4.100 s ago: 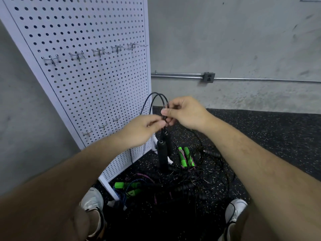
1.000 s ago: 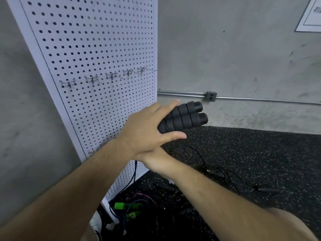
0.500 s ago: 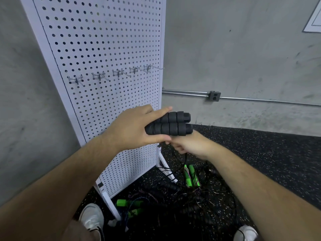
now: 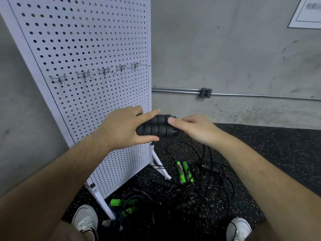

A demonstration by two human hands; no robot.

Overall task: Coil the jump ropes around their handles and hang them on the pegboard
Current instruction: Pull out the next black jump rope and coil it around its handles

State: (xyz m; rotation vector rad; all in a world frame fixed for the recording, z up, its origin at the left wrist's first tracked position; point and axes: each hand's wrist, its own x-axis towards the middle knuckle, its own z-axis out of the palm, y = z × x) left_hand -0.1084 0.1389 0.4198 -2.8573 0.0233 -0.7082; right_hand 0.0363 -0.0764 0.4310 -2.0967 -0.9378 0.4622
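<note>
Beside the white perforated metal pegboard (image 4: 86,40), my left hand (image 4: 121,129) holds a pair of black ribbed foam jump-rope handles (image 4: 156,130) side by side and level, thumb beneath and fingers over the top. My right hand (image 4: 196,129) pinches their right end. No cord shows wound on the exposed foam, and I cannot tell where this rope's cord runs. Every silver wire hook (image 4: 104,71) is bare, so nothing is hung yet. On the black speckled rubber floor (image 4: 278,153) lies a tangle of black cords (image 4: 199,192) with neon-green handles (image 4: 184,171), all uncoiled. I judge the task barely begun.
</note>
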